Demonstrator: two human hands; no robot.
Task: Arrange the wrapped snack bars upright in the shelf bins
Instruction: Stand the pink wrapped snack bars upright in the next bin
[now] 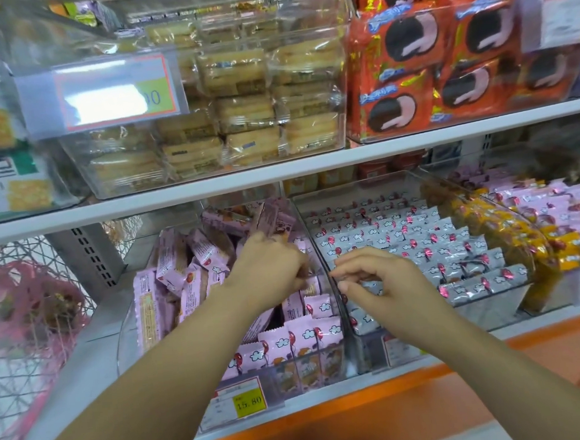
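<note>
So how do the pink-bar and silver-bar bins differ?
The pink-bar bin holds jumbled, tilted bars behind an upright front row; the silver-bar bin holds tidy upright rows. The left hand is in the pink-bar bin, the right hand over the silver-bar bin. Both are clear.

Fingertips of the left hand [268, 266] are hidden among pink bars [188, 261]; the upper price label [111, 91] is blurred.

Lower shelf [86, 364]: two bins stood side by side. The left bin [125, 338] held snack bars [178, 262] jumbled, with one upright row [303, 335] against its 6 o'clock wall. The right bin [476, 309], at its 3 o'clock, held further bars [403, 242] in upright rows. A wire basket [21, 273] stood at 9 o'clock. The upper shelf [312, 165], at 12 o'clock, carried a biscuit bin [267, 11].
</note>
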